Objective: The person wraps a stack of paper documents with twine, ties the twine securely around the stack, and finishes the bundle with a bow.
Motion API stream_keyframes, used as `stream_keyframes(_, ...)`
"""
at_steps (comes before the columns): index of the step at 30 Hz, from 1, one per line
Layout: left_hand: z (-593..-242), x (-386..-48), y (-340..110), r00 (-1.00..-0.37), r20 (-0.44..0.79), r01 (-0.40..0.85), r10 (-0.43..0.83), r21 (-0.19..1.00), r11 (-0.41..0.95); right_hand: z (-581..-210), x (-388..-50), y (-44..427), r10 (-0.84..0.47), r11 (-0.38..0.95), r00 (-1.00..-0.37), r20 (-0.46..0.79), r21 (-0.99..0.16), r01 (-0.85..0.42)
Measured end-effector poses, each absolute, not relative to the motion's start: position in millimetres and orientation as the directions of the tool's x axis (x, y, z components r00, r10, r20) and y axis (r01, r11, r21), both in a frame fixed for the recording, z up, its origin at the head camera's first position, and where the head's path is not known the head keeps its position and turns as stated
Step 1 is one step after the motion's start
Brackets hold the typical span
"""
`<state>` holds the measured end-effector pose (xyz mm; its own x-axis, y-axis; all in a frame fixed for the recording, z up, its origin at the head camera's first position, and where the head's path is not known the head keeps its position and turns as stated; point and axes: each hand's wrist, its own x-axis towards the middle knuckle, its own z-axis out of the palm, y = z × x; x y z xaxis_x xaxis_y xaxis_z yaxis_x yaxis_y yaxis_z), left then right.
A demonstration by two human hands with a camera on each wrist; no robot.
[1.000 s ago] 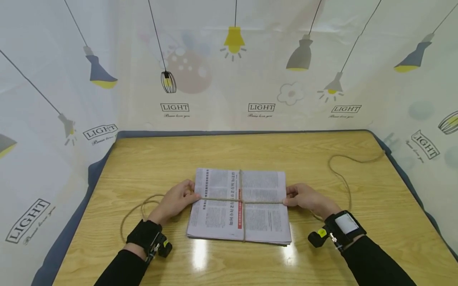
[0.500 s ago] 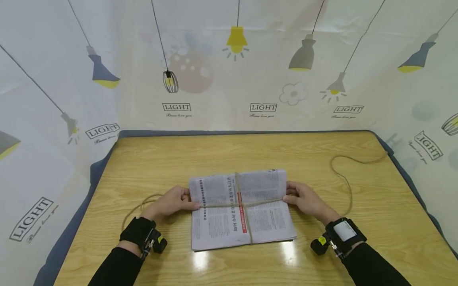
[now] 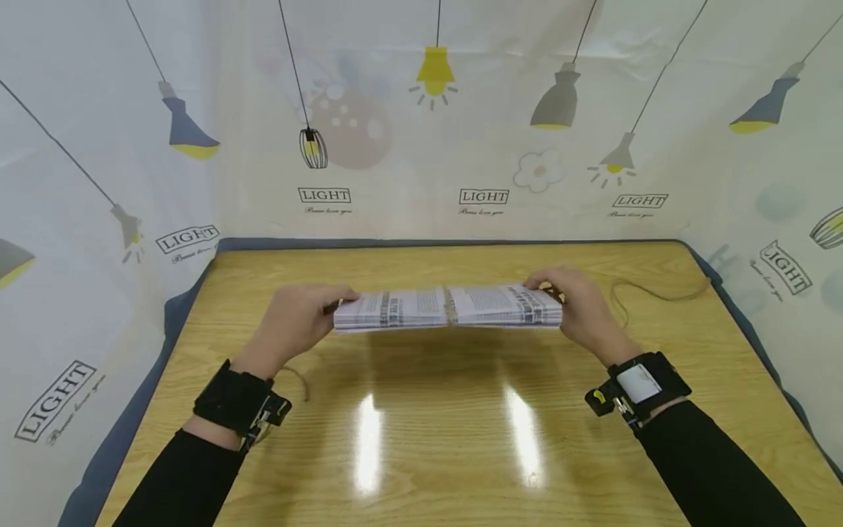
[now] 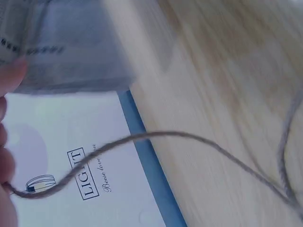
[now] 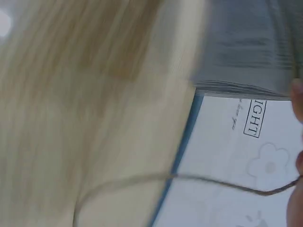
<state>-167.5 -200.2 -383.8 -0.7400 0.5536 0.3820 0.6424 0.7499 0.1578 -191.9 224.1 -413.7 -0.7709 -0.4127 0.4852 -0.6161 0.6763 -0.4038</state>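
A stack of folded newspapers (image 3: pixel 402 307) is held up off the table, tilted so that its near edge faces me. Jute twine (image 3: pixel 451 307) wraps round its middle. My left hand (image 3: pixel 296 315) grips the left end, thumb on top. The right end is gripped by my right hand (image 3: pixel 582 307). In the left wrist view, a length of twine (image 4: pixel 165 134) trails from the fingers of my left hand (image 4: pixel 7 142). From my right hand (image 5: pixel 297 189) another length of twine (image 5: pixel 213 179) hangs, seen in the right wrist view. The underside of the stack is hidden.
A wooden table (image 3: pixel 448 439) lies under the stack, with bright reflections on it. Loose twine (image 3: pixel 658 295) stretches toward the table's far right corner. A white curtain (image 3: pixel 408 212) printed with lamps surrounds the back and sides.
Both hands have lifted the newspaper stack off the table and away from me. It has turned from lying flat to showing its near edge, and the loose twine has shifted along.
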Motion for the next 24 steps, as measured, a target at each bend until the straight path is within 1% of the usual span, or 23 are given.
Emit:
stream_keyframes(1, -384, -167, -199, -0.701, 0.423, 0.662, 0.574, 0.087, 0.744, -415, -194, 224, -0.431, 0.673, -0.736, 0.522, -0.357, -0.647)
stream_keyframes(3, -394, -166, -199, -0.645, 0.452, 0.688, 0.616, -0.009, 0.726, -426, -194, 224, -0.472, 0.667, -0.68, 0.561, -0.277, -0.692)
stream_keyframes(5, -411, -161, -197, -0.624, 0.407, 0.708, 0.667, -0.067, 0.703, -443, -190, 224, -0.513, 0.659, -0.657, 0.551, -0.237, -0.714)
stream_keyframes(7, -433, -155, -197, -0.617, 0.328, 0.73, 0.715, -0.101, 0.676, -463, -182, 226, -0.558, 0.655, -0.653, 0.512, -0.211, -0.726)
stream_keyframes(9, -450, -149, -198, -0.64, 0.236, 0.731, 0.731, -0.105, 0.674, -477, -172, 228, -0.575, 0.672, -0.684, 0.449, -0.217, -0.708)
stream_keyframes(11, -459, -143, -197, -0.682, 0.169, 0.709, 0.712, -0.086, 0.7, -485, -165, 229, -0.562, 0.704, -0.732, 0.386, -0.242, -0.668)
stream_keyframes(15, -463, -138, -196, -0.769, 0.113, 0.635, 0.629, 0.02, 0.773, -486, -161, 228, -0.512, 0.759, -0.816, 0.269, -0.303, -0.577)
stream_keyframes(19, -463, -137, -196, -0.804, 0.082, 0.594, 0.589, 0.071, 0.801, -483, -160, 228, -0.502, 0.777, -0.848, 0.17, -0.342, -0.529)
stream_keyframes(24, -466, -138, -199, -0.828, 0.079, 0.561, 0.555, 0.13, 0.818, -479, -158, 224, -0.5, 0.787, -0.86, 0.102, -0.36, -0.501)
